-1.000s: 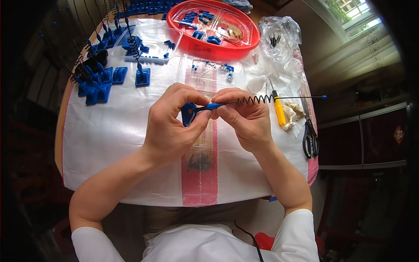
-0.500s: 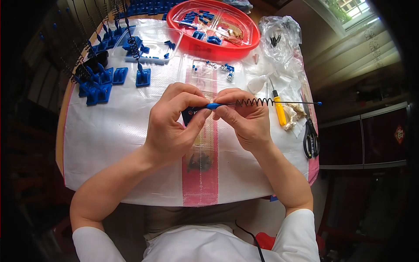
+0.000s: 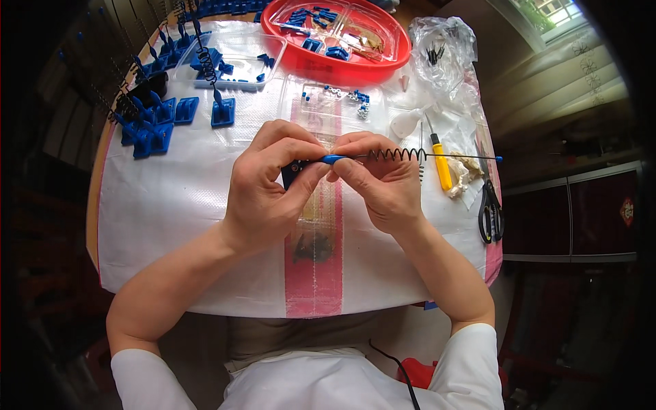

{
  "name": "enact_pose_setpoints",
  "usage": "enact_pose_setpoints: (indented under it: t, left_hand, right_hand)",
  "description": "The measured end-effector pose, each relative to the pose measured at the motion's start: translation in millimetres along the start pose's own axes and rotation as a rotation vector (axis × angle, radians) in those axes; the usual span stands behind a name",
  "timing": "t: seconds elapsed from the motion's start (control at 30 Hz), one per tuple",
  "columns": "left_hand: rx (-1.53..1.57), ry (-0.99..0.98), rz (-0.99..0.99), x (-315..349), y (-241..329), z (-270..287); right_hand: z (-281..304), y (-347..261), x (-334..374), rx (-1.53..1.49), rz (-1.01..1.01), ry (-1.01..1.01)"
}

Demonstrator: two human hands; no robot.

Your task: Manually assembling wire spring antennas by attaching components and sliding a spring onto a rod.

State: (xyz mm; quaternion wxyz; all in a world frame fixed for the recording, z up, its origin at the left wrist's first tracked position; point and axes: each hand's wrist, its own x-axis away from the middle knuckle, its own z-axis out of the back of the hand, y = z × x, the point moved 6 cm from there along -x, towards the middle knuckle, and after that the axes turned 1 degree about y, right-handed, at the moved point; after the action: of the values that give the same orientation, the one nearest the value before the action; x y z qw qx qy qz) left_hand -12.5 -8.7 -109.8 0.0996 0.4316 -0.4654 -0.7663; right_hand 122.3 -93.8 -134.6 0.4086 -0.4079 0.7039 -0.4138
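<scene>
Over the middle of the table, my left hand [image 3: 263, 181] closes its thumb and fingers on a blue plastic piece with a dark blue base, mostly hidden by the fingers. My right hand [image 3: 383, 184] pinches the same blue plastic piece [image 3: 333, 159] at its narrow neck, fingertips close to the left ones. From there a black coiled wire [image 3: 396, 155] runs out to the right past my right hand, nearly level. It straightens into a thin rod with a small blue tip [image 3: 499, 158].
Finished-looking blue stands [image 3: 222, 113] with upright coiled wires crowd the far left. Behind are a clear tub [image 3: 270, 75] of blue parts and a red tray [image 3: 393, 65]. Small beads lie mid-table. At right are a yellow-handled screwdriver [image 3: 443, 167], black scissors [image 3: 489, 212] and a plastic bag [image 3: 454, 48].
Both hands keep their hold on the blue piece with only a slight shift of the fingers. The whole view has moved a little, and the wire lies slightly more level.
</scene>
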Motion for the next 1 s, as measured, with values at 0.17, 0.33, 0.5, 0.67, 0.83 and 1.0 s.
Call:
enact_pose_setpoints:
  t: [0.17,0.33,0.5,0.67,0.83,1.0]
  left_hand:
    - [0.010,0.003,0.015,0.1,-1.4,-0.7]
    - [0.014,-0.033,0.036,2.5,-7.6,-2.7]
    - [-0.059,0.050,0.031,-2.9,-9.1,-0.2]
    - [-0.249,0.062,-0.116,-3.1,-3.7,2.8]
    - [-0.270,0.082,-0.099,-4.9,-0.4,4.0]
    - [-0.311,0.070,-0.137,-7.0,2.9,2.2]
  right_hand:
    - [-1.7,-1.2,-0.5,-0.005,0.013,0.005]
    - [3.0,0.2,-1.3,0.079,-0.077,0.031]
    - [5.3,-4.0,3.6,0.062,-0.091,0.054]
    - [11.9,-9.7,-1.7,0.041,-0.039,0.101]
    - [13.7,-9.9,-4.0,0.025,-0.036,0.141]
    - [18.2,-8.9,-6.3,0.050,-0.010,0.120]
